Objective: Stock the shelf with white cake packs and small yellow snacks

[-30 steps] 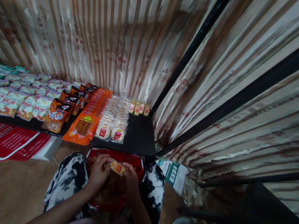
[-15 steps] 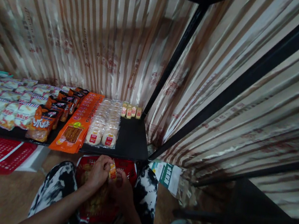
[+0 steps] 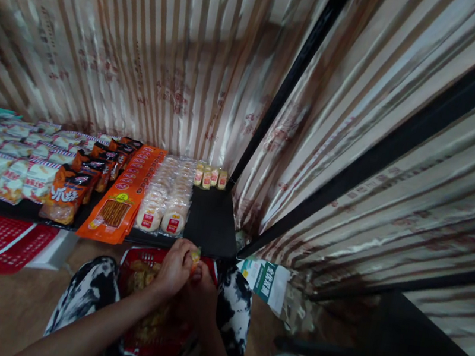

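Small yellow snack packet [image 3: 195, 255] sits pinched between the fingers of the person's left hand [image 3: 176, 267] and right hand [image 3: 201, 292], held just in front of the black shelf's [image 3: 212, 222] front edge. Below the hands, a red bag of packets [image 3: 148, 284] lies open between the knees. On the shelf, rows of wrapped round cakes [image 3: 165, 203] and orange snack packs [image 3: 118, 207] lie side by side.

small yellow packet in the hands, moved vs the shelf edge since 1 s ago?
Yes. The small yellow packet has come up from over the red bag to just below the black shelf front edge.
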`<state>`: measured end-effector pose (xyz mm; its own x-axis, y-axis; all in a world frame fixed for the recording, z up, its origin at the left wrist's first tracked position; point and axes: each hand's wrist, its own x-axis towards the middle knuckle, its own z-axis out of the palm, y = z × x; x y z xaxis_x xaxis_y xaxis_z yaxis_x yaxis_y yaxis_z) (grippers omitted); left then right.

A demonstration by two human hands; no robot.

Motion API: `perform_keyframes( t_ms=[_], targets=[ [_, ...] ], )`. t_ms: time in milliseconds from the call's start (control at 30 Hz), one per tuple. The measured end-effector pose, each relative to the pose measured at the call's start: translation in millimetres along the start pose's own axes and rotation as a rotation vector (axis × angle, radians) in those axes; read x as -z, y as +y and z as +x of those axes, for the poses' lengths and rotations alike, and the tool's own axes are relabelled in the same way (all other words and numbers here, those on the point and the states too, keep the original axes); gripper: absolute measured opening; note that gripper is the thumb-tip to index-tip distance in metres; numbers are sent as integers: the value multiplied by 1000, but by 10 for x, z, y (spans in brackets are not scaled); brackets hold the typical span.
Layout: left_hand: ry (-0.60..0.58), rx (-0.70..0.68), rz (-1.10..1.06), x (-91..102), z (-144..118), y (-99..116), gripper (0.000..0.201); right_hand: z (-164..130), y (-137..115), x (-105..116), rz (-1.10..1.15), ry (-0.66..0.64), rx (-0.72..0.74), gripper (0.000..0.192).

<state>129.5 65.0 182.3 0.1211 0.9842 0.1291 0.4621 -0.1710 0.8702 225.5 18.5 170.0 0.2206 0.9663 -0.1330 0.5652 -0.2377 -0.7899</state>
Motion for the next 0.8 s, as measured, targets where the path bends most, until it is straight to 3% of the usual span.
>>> perform_keyframes(
  t_ms=[167, 400, 533, 800],
  targets=[
    [61, -1, -24, -90, 66, 36, 37, 238, 74, 32, 13, 139, 0, 38],
    [-44, 116, 38, -195, 176, 155, 33, 611, 157, 57, -147, 304, 101, 43],
    [-95, 189, 61, -272, 330, 213, 37, 767, 155, 79, -213, 330, 80, 42],
    [-107, 225, 91, -450, 671, 140, 42, 1152, 245, 14, -59, 341, 46, 45]
  ],
)
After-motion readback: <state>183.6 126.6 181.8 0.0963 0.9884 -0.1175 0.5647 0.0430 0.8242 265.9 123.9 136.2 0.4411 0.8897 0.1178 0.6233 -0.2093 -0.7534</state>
